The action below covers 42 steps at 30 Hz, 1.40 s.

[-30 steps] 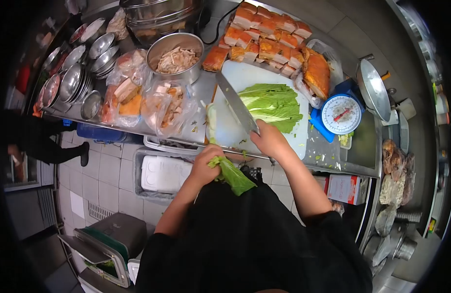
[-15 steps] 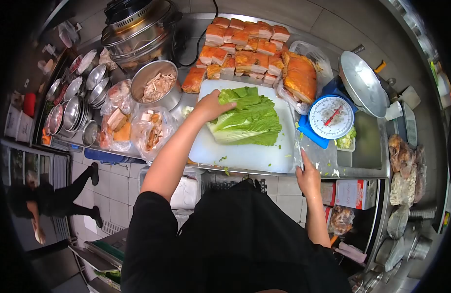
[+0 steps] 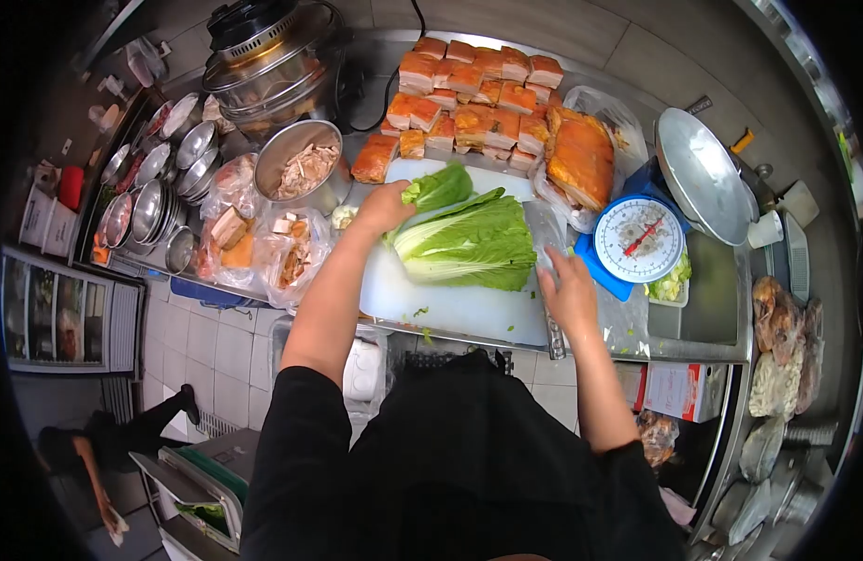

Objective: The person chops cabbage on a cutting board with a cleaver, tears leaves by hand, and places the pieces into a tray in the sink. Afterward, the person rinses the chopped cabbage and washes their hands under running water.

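Observation:
A head of leafy green lettuce (image 3: 469, 243) lies on its side on the white cutting board (image 3: 403, 304), pale stem end to the left. At the board's upper left, my left hand (image 3: 385, 208) grips a separate loose lettuce leaf (image 3: 441, 187). A cleaver (image 3: 545, 224) rests along the right side of the board, its handle (image 3: 555, 338) toward me at the counter's front edge. My right hand (image 3: 570, 292) is just right of the cleaver, empty, with its fingers apart.
Behind the board are rows of roast pork chunks (image 3: 478, 75). A blue dial scale (image 3: 639, 238) stands to the right. Left are a pot of cut meat (image 3: 301, 164), bagged meat (image 3: 296, 248) and metal bowls (image 3: 151, 210). Another person (image 3: 104, 449) is at lower left.
My right hand has let go of the cleaver, now lying on the board's right side. My left hand has drawn a leaf away from the lettuce. The other person has moved lower in view.

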Available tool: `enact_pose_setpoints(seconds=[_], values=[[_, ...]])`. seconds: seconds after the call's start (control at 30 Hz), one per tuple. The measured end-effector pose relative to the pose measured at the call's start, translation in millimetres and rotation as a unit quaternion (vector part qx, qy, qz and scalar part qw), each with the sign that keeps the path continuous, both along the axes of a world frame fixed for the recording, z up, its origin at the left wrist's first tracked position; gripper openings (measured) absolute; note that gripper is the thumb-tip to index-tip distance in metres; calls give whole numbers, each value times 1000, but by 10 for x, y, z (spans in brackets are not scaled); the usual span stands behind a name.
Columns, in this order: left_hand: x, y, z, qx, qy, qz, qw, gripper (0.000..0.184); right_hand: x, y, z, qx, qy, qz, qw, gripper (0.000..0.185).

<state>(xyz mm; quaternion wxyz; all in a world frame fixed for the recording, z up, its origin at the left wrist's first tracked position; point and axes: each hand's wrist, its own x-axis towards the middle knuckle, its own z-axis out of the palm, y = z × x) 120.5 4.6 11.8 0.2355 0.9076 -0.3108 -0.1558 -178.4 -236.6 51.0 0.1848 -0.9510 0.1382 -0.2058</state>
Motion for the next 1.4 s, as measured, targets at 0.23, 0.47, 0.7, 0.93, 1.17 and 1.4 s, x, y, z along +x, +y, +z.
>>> enact_pose_setpoints(seconds=[0.23, 0.47, 0.7, 0.93, 1.17, 1.4], values=[[-25, 216, 580, -224, -46, 113, 967, 53, 1556, -247, -137, -91, 52, 100, 989, 44], [-98, 322, 654, -339, 31, 107, 934, 48, 2295, -248, -52, -19, 280, 136, 950, 33], [-87, 184, 576, -396, 225, -10, 890, 44, 2459, 755, 1148, -7, 41, 206, 978, 26], [-89, 132, 621, -487, 257, -20, 835, 55, 2314, 1008, 1321, 203, -16, 277, 939, 19], [-371, -26, 720, -533, 145, -3, 834, 66, 1867, 737, 1204, 401, 47, 257, 878, 23], [-477, 38, 789, -438, 100, 32, 893, 39, 1456, -24, 811, 462, 14, 340, 819, 48]])
